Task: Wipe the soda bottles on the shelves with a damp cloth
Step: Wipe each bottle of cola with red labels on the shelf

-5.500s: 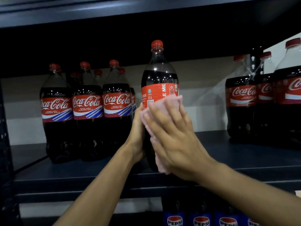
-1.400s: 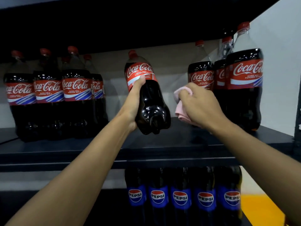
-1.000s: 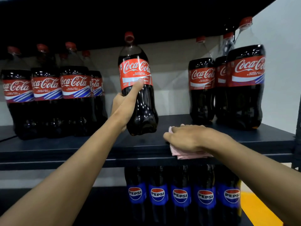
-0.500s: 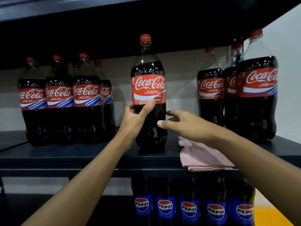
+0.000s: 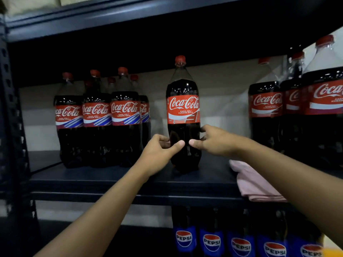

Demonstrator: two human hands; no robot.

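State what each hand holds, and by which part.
The left hand and right hand both grip the Coca-Cola bottle below its label; the cloth lies unheld on the shelf.

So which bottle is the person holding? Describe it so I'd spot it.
On the dark shelf above the Pepsi row, Coca-Cola bottles stand in a left cluster and a right cluster. The held bottle stands alone between them, left hand and right hand round its lower half.
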